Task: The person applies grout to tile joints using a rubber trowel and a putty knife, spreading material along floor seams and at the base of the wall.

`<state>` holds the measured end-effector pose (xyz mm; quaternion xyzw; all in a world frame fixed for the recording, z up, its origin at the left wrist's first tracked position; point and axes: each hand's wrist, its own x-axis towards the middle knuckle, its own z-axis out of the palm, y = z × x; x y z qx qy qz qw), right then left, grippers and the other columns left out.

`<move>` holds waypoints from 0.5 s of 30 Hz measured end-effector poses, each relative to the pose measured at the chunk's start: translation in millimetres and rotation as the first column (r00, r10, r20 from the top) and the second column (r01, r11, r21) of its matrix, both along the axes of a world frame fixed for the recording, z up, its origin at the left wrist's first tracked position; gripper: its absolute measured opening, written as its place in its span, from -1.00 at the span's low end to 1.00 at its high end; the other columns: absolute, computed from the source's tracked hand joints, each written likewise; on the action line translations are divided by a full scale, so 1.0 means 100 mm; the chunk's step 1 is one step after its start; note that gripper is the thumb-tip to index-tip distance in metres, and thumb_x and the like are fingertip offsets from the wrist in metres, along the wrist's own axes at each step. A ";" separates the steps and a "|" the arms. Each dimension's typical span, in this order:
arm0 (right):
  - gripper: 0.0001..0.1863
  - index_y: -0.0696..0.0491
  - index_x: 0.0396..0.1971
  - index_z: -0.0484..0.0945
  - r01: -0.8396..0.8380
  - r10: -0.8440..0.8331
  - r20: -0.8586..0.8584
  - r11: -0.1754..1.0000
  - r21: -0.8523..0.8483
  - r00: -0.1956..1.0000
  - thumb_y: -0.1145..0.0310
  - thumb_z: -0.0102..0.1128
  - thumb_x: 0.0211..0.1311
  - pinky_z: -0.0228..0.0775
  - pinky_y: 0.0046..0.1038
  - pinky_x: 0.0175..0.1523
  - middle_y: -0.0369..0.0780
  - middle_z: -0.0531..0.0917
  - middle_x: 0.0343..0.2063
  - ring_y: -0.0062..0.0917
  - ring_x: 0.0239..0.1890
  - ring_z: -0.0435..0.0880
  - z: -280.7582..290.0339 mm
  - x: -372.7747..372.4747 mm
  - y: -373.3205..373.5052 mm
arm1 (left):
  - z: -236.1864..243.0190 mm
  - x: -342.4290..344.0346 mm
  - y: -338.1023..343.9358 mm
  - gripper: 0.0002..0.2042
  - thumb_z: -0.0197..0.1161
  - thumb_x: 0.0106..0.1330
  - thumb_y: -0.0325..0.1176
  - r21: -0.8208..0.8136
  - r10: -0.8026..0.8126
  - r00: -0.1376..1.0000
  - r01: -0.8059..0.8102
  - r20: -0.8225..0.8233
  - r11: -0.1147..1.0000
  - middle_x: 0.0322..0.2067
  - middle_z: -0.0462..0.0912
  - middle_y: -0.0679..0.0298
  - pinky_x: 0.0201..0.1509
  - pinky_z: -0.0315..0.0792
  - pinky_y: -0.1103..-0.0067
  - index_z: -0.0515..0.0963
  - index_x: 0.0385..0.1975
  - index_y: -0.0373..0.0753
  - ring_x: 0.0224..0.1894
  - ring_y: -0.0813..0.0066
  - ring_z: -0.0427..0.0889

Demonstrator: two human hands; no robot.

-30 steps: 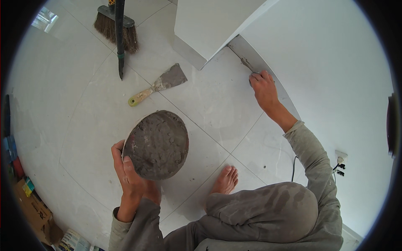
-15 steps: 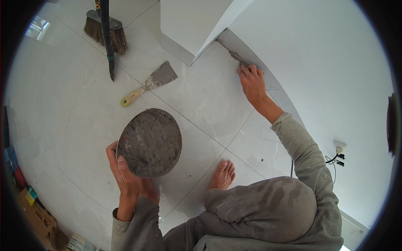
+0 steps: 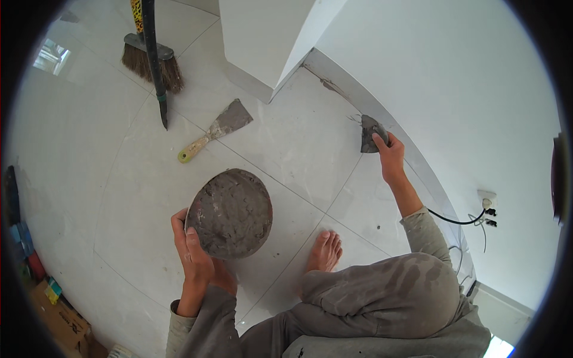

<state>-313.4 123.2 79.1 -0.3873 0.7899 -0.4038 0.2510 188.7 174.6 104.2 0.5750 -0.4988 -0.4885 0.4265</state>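
Observation:
My left hand (image 3: 196, 256) grips the near-left side of a round bowl (image 3: 189, 209), thumb by the rim. Grey paste (image 3: 233, 215) fills the bowl, its surface lumpy. My right hand (image 3: 391, 158) pinches a thin, flat spreader (image 3: 369, 134) smeared with the same paste, close to the skirting (image 3: 427, 174) at the wall's foot. Further along that floor joint, toward the corner, sits a patch of grey paste (image 3: 327, 85). A putty knife (image 3: 218, 129) with a worn, pale handle lies on the tiles beyond the bowl, its blade coated grey.
A broom (image 3: 152, 59) and a dark pole (image 3: 160, 89) stand at the far left. A white box-like structure (image 3: 265, 42) juts in at the top. Plugs and a cable hang at a wall socket (image 3: 487, 200). A cardboard box (image 3: 57, 319) sits lower left.
My right hand has drawn the spreader back along the skirting, toward me and rightward, leaving paste near the corner. My left hand still holds the bowl; the view has shifted slightly.

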 end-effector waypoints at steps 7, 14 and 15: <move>-0.74 0.22 -0.15 0.68 0.368 -0.313 0.473 0.929 -0.027 0.824 0.32 0.36 0.35 0.44 -0.52 -0.18 -0.32 0.70 -0.35 -0.68 -0.35 0.59 0.10 0.07 0.20 | 0.08 -0.28 -0.14 -0.47 -0.16 0.54 -0.02 0.054 -0.101 0.992 0.105 -0.071 0.993 0.00 0.48 0.06 0.26 0.33 0.43 0.29 0.18 -0.43 0.09 0.32 0.46; -0.67 0.26 -0.20 0.60 0.879 -0.797 0.391 0.471 -0.072 0.459 0.39 0.47 0.14 0.52 -0.41 -0.17 -0.17 0.72 -0.31 -0.50 -0.29 0.66 -0.13 0.11 0.05 | 0.09 -0.50 -0.20 -0.48 -0.18 0.53 -0.03 0.134 -0.181 0.979 0.193 -0.096 0.972 0.05 0.45 0.06 0.28 0.32 0.42 0.27 0.20 -0.41 0.12 0.30 0.44; -0.69 0.25 -0.21 0.59 0.911 -0.835 0.377 0.408 -0.066 0.401 0.40 0.47 0.14 0.53 -0.37 -0.14 -0.14 0.71 -0.30 -0.45 -0.28 0.68 -0.10 0.23 -0.13 | 0.02 -0.41 -0.20 -0.48 -0.19 0.53 -0.03 0.144 -0.152 0.984 0.164 -0.095 0.976 0.05 0.44 0.04 0.28 0.32 0.42 0.27 0.20 -0.40 0.13 0.28 0.45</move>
